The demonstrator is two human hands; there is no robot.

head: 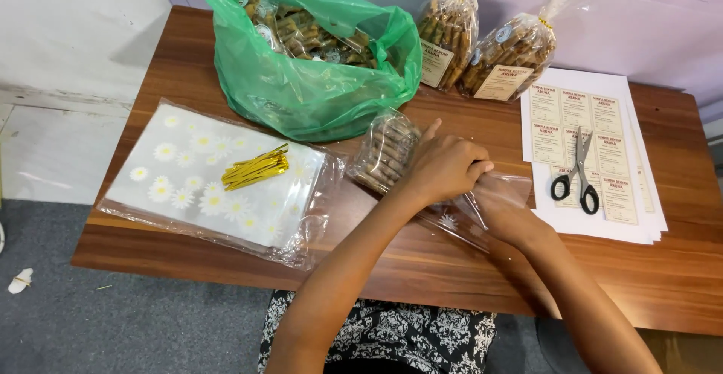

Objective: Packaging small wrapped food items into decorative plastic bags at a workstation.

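A clear plastic bag (pixel 392 148) filled with brown stick snacks lies on its side on the wooden table (pixel 188 65). My left hand (pixel 444 167) grips its open end, fingers closed around the gathered plastic. My right hand (pixel 503 212) sits just to the right, partly under the loose clear film (pixel 508 186), and holds that same end. The bag's filled part points toward the green bag.
A green plastic bag (pixel 301 95) of wrapped snacks stands at the back. Two tied, labelled snack bags (pixel 489 54) lean behind. A stack of daisy-print bags (pixel 203 178) carries gold twist ties (pixel 256 168). Black-handled scissors (pixel 578 174) rest on label sheets (pixel 602 95).
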